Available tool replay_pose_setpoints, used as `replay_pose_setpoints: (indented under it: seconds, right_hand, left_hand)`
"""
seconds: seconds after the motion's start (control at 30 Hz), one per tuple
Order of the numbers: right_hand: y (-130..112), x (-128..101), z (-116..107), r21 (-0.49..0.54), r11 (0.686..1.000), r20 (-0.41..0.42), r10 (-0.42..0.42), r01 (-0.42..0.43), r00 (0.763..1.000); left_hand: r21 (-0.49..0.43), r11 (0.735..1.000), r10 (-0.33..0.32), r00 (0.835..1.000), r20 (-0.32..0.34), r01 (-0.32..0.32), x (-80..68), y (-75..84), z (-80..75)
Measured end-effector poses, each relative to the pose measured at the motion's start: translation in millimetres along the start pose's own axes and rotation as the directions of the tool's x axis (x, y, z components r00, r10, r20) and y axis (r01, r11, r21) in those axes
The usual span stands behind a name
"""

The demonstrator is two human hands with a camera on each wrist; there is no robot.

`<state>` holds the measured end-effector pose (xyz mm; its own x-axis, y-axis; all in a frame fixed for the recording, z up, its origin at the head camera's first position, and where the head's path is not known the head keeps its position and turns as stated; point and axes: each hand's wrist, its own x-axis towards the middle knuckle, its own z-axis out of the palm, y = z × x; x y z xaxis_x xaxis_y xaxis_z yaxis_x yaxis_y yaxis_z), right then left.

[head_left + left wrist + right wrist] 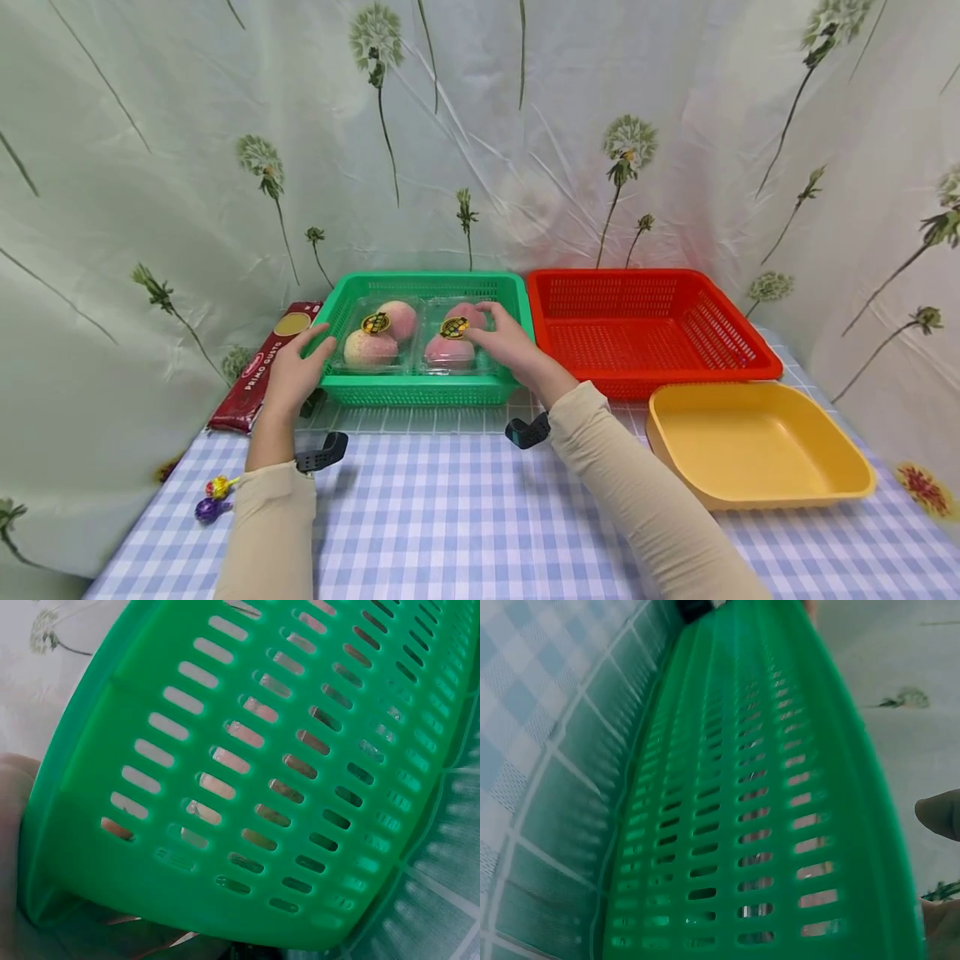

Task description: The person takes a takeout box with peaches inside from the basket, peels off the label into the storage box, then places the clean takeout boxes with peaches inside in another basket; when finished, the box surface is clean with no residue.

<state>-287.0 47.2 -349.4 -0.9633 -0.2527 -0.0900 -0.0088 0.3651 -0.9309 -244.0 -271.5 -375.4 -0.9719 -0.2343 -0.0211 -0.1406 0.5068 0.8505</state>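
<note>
A green perforated basket holds two clear plastic packs side by side. The left pack and the right pack each contain pink and pale round pieces and bear a black-and-yellow sticker. My left hand is at the basket's left end, thumb and fingers spread near the rim. In the left wrist view, part of that hand shows beside the basket wall. Above the right pack reaches my right hand, thumb and index finger apart over its sticker. The right wrist view has a fingertip beyond the basket rim.
A red basket stands right of the green one, with a yellow tray in front of it. Left of the green basket lies a dark red packet. Two wrapped lollipops, one yellow and one purple, lie on the checked cloth.
</note>
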Motion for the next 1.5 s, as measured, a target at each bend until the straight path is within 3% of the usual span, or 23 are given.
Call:
replay_pose_setpoints:
  seconds: [0.23, 0.5, 0.7, 0.9, 1.1, 1.5]
  right_hand:
    - [-1, 14, 8, 0.062, 0.994, 0.018, 0.086, -0.087, 0.996]
    - [1, 22, 12, 0.126, 0.98, 0.018, 0.154, -0.155, 0.988]
    - [2, 22, 11, 0.157, 0.982, -0.035, 0.112, -0.105, 0.993]
    - [2, 18, 9, 0.115, 0.991, -0.053, 0.068, -0.061, 0.996]
    - [1, 16, 7, 0.054, 0.998, 0.013, 0.015, -0.015, 1.0]
    - [0, 13, 3, 0.06, 0.994, 0.121, 0.084, -0.091, 0.989]
  left_hand:
    - [-0.188, 0.981, -0.036, 0.998, 0.051, 0.045, 1.0, -3.8, -1.0]
    - [-0.266, 0.961, -0.053, 0.996, 0.076, 0.071, 0.6, -6.8, -0.8]
    - [-0.259, 0.964, -0.052, 0.997, 0.058, 0.065, 0.8, -8.2, 0.0]
    - [-0.226, 0.973, -0.037, 0.999, 0.02, 0.041, 2.3, -8.8, 1.3]
    - [-0.215, 0.976, -0.028, 1.0, 0.002, 0.028, 3.3, -8.2, 2.6]
    - [-0.23, 0.973, -0.039, 0.999, -0.011, 0.035, 0.9, -3.2, 3.5]
